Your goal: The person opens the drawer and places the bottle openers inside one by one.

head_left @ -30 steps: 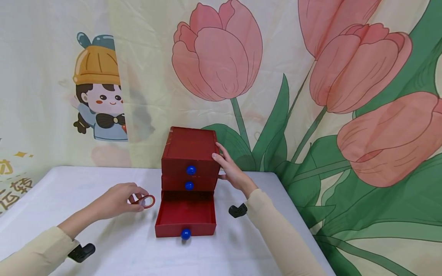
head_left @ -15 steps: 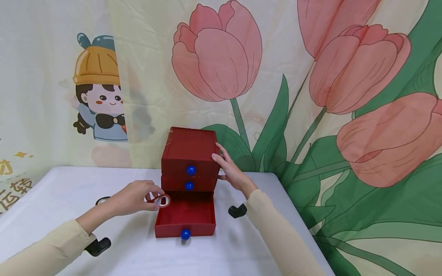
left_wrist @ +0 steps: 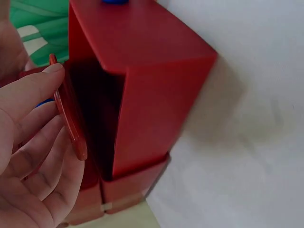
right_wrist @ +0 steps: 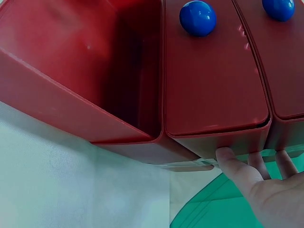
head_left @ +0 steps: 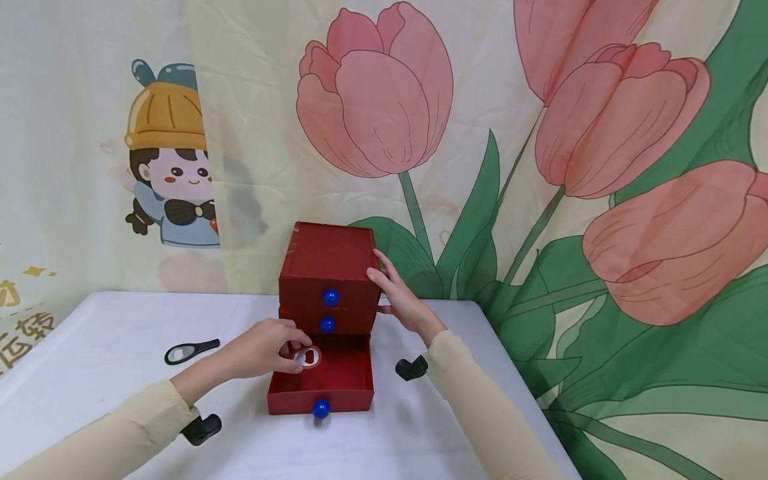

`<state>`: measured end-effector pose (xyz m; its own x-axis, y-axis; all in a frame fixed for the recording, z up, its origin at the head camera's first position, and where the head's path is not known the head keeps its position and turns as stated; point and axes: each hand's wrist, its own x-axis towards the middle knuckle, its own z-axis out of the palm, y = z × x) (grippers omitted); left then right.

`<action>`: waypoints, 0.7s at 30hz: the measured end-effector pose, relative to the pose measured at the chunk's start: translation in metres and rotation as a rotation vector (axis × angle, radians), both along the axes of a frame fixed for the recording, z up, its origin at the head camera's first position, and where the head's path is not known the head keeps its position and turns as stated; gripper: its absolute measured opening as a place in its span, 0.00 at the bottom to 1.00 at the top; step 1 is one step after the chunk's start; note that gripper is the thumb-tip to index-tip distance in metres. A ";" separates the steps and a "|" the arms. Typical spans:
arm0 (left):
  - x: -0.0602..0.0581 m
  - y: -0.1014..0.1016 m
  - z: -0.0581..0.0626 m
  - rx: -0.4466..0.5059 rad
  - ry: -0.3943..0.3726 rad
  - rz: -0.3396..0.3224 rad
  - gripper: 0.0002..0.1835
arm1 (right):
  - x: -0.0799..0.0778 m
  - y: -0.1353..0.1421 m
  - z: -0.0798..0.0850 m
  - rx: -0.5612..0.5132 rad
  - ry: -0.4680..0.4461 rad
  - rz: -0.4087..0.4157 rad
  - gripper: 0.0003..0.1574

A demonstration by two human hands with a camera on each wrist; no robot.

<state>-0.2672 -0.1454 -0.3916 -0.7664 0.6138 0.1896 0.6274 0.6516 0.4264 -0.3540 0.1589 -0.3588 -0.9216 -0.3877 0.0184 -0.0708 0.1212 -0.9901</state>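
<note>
My left hand (head_left: 264,350) pinches a red magnifying glass (head_left: 310,357) over the pulled-out bottom drawer (head_left: 348,401) of a dark red cabinet (head_left: 330,252). In the left wrist view the magnifying glass (left_wrist: 72,114) is seen edge-on between thumb and fingers, beside the drawer wall (left_wrist: 147,114). My right hand (head_left: 408,303) rests against the cabinet's right side, its fingers fairly straight. The right wrist view shows that hand (right_wrist: 266,187) touching the side near the two closed drawers, which have blue knobs (right_wrist: 198,18). The drawer's inside (right_wrist: 71,52) shows bare red there.
A black magnifying glass (head_left: 191,351) lies on the white-covered table (head_left: 120,333), left of the cabinet. The bottom drawer's blue knob (head_left: 321,409) sticks out at the front. Behind the table hangs a cloth printed with tulips (head_left: 378,107).
My left hand has moved right with the red magnifying glass, from beside the cabinet to over the drawer. The black magnifying glass has come into sight. My right hand stays put.
</note>
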 end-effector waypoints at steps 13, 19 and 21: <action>-0.003 0.031 -0.016 0.002 -0.010 -0.027 0.20 | 0.002 -0.001 0.001 0.004 -0.003 -0.003 0.45; -0.003 0.045 -0.022 -0.016 -0.012 -0.013 0.20 | 0.000 0.000 -0.001 0.002 0.008 0.000 0.46; -0.004 0.049 -0.024 -0.018 -0.021 -0.012 0.20 | 0.000 0.000 -0.001 0.000 0.010 -0.001 0.46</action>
